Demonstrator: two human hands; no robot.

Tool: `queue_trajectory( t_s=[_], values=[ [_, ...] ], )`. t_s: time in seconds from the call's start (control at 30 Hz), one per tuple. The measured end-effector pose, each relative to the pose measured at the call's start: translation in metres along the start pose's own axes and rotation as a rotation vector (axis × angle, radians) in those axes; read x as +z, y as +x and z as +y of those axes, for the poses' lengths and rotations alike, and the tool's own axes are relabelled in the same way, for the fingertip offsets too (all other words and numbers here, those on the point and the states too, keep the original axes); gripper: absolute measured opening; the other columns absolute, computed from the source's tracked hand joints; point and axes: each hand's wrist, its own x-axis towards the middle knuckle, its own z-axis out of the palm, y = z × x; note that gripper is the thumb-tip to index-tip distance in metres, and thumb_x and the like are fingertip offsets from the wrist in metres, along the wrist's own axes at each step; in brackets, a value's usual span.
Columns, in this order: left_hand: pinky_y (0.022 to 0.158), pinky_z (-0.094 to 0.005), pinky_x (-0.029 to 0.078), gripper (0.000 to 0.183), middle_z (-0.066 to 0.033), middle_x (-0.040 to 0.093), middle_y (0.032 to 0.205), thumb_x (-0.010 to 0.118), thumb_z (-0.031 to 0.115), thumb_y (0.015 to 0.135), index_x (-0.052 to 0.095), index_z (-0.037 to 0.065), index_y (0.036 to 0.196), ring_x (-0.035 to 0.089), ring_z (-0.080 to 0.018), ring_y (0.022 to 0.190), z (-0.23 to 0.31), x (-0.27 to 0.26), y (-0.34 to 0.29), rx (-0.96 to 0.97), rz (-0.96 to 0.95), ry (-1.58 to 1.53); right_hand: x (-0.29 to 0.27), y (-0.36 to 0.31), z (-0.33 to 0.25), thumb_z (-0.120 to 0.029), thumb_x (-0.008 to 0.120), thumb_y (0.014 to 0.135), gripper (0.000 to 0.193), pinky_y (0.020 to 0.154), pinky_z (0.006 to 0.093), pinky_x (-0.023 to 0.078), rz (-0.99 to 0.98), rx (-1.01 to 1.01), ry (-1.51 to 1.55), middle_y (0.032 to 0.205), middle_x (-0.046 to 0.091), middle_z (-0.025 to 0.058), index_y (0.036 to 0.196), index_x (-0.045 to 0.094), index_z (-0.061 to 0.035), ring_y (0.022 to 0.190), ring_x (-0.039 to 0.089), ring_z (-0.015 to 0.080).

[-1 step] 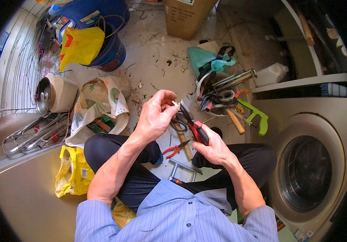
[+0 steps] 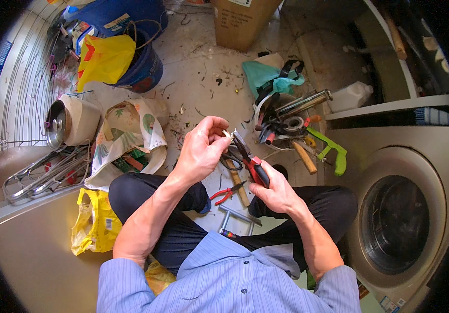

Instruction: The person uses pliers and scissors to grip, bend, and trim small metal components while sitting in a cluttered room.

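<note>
My left hand pinches a small pale piece between thumb and fingers; it is too small to name its kind. My right hand is wrapped round the red and black handles of a pair of pliers. The dark jaws of the pliers point up and left and meet the pale piece close to my left fingertips. Below the hands, a second pair of pliers with red handles lies on the floor beside a wooden-handled tool, its head partly hidden. A grey metal frame piece lies between my legs.
At the right, a bucket of tools stands near a washing machine. A patterned bag, a yellow bag and bent metal tubing are at the left. Farther off are a blue bucket and a cardboard box. Scraps litter the floor.
</note>
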Motion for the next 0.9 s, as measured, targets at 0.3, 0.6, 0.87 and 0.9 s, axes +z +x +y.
queue_trajectory(
  t_s=[0.3, 0.6, 0.87, 0.9],
  values=[
    [0.069, -0.025, 0.053, 0.019, -0.0043, 0.065, 0.086, 0.063, 0.003, 0.091, 0.06, -0.002, 0.108, 0.063, -0.0102, 0.076, 0.003, 0.008, 0.0, -0.01, 0.041, 0.022, 0.009, 0.005, 0.027, 0.003, 0.053, 0.089, 0.042, 0.087, 0.0324, 0.052, 0.037, 0.017, 0.024, 0.102, 0.069, 0.01, 0.131, 0.053, -0.0004, 0.091, 0.067, 0.0175],
    [0.07, -0.0258, 0.055, 0.015, -0.0065, 0.069, 0.084, 0.066, 0.002, 0.089, 0.064, -0.004, 0.103, 0.066, -0.0115, 0.075, 0.004, 0.011, -0.001, 0.012, 0.097, -0.075, 0.006, 0.002, 0.009, -0.001, 0.063, 0.089, 0.048, 0.09, 0.0379, 0.051, 0.157, -0.2, -0.068, 0.111, 0.066, 0.0232, 0.136, 0.05, -0.0024, 0.102, 0.067, 0.036],
    [0.07, -0.024, 0.053, 0.013, -0.0055, 0.071, 0.084, 0.069, 0.003, 0.088, 0.067, -0.004, 0.099, 0.065, -0.0091, 0.076, 0.006, 0.009, -0.004, 0.046, 0.098, -0.019, 0.005, 0.002, 0.012, 0.002, 0.06, 0.088, 0.044, 0.096, 0.0392, 0.049, 0.177, -0.249, -0.108, 0.117, 0.062, 0.0237, 0.131, 0.052, -0.0002, 0.112, 0.061, 0.0383],
    [0.07, -0.0239, 0.053, 0.013, -0.0053, 0.071, 0.084, 0.069, 0.002, 0.088, 0.067, -0.004, 0.099, 0.065, -0.0091, 0.076, 0.006, 0.008, -0.004, 0.05, 0.095, -0.021, 0.006, 0.002, 0.01, 0.002, 0.06, 0.088, 0.043, 0.096, 0.0392, 0.049, 0.184, -0.247, -0.126, 0.117, 0.062, 0.0237, 0.13, 0.052, -0.0001, 0.112, 0.061, 0.0384]
  ],
)
